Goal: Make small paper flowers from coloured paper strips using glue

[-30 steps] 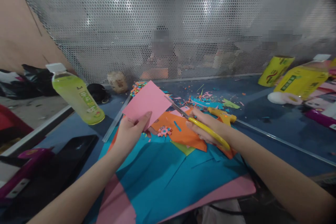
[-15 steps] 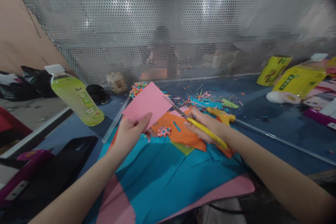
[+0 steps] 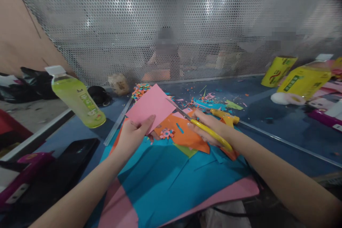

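A square of pink paper (image 3: 151, 105) is pinched at its lower corner by my left hand (image 3: 137, 130), thumb on top. My right hand (image 3: 207, 126) is wrapped round the yellow handles of the scissors (image 3: 211, 134), whose blades reach the right corner of the pink square. Below the hands lie orange paper (image 3: 191, 137), a small paper flower (image 3: 167, 133) in pink, blue and orange, and a large blue sheet (image 3: 165, 178) over pink sheets.
A green drink bottle (image 3: 80, 98) leans at left, near a black phone (image 3: 77, 153). Paper scraps (image 3: 208, 103) and a yellow glue gun (image 3: 224, 115) lie beyond my right hand. Yellow bottle (image 3: 304, 80) at right; perforated metal screen (image 3: 187, 17) behind.
The pink square has shifted very slightly to the right at its top corner. Otherwise both hands and the scissors look almost the same.
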The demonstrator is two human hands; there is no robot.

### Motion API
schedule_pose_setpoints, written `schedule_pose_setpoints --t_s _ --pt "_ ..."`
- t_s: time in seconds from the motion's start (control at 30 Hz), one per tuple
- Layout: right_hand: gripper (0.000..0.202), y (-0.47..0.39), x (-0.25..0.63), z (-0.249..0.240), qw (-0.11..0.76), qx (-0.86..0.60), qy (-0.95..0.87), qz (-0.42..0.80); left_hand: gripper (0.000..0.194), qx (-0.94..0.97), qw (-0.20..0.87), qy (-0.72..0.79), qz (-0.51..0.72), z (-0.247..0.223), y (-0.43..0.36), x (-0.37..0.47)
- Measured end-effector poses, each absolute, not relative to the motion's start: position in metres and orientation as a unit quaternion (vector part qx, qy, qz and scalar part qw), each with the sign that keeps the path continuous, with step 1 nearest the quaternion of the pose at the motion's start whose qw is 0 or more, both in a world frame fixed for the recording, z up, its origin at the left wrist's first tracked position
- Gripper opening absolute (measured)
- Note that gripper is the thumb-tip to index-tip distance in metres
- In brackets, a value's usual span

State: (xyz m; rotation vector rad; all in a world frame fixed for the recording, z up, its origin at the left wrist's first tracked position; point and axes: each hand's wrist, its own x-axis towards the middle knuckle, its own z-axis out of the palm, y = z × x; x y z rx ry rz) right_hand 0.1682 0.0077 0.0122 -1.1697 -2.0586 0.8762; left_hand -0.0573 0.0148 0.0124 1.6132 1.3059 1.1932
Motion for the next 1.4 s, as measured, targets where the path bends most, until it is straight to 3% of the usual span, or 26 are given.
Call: schedule_pose_setpoints --t_s 0.4,1.4 --pt "0.023 0.013 0.17 0.005 0.325 -0.42 -0.799 0.283 0.044 0.664 0.329 0.518 0.427 0.011 0.014 -0.06" --pt "0.024 0.007 0.161 0.014 0.305 -0.484 -0.752 0.328 0.048 0.685 0.321 0.53 0.382 0.018 0.009 -0.053"
